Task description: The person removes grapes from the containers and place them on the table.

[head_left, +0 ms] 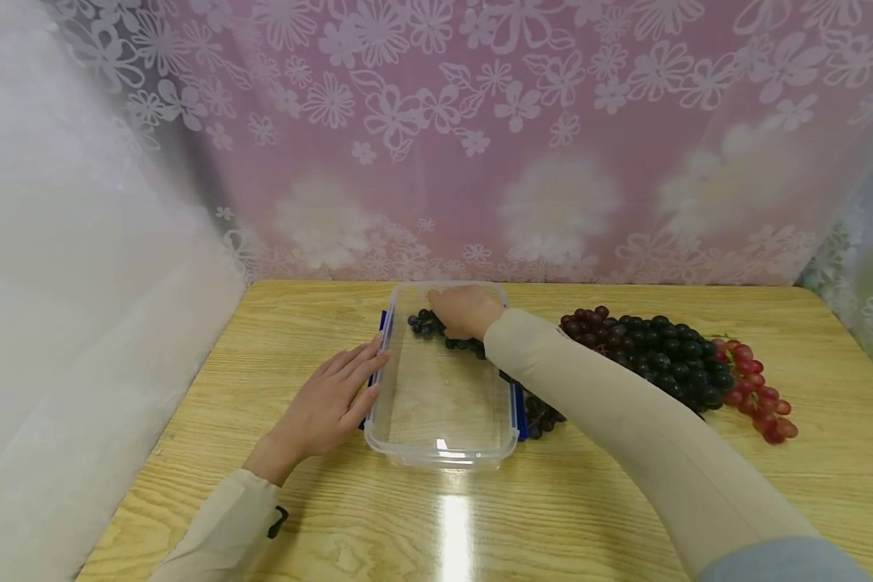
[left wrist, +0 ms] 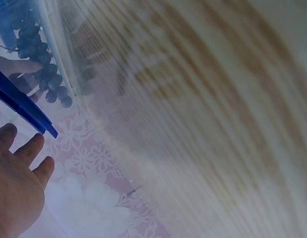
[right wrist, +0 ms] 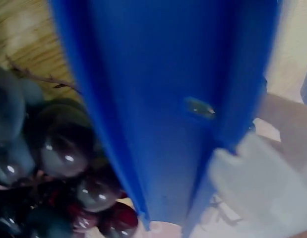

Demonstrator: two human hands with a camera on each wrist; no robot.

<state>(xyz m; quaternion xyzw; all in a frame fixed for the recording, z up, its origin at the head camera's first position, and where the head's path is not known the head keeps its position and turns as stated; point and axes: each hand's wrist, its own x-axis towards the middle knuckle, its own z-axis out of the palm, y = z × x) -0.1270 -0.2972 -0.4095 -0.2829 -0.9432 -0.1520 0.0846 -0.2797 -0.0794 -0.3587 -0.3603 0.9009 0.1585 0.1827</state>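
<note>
A clear plastic container (head_left: 444, 453) with blue side latches stands lidless on the table. My left hand (head_left: 335, 400) rests its extended fingers against the container's left rim. In the left wrist view, those fingertips lie near a blue latch (left wrist: 22, 101). Reaching into the far end of the container, my right hand (head_left: 467, 312) holds a bunch of dark grapes (head_left: 423, 323), its fingers partly hidden. Through the clear wall, the left wrist view shows the grapes (left wrist: 31, 42) hanging alongside the right hand's fingers. A blue latch (right wrist: 153, 99) fills much of the right wrist view.
Right of the container lie brownish-red grapes (head_left: 589, 325), a large black bunch (head_left: 672, 356) and red grapes (head_left: 760, 396). A small dark bunch (head_left: 541, 416) sits by the right latch, partly behind my sleeve. A flowered pink curtain (head_left: 444, 162) hangs behind the wooden table (head_left: 211, 436).
</note>
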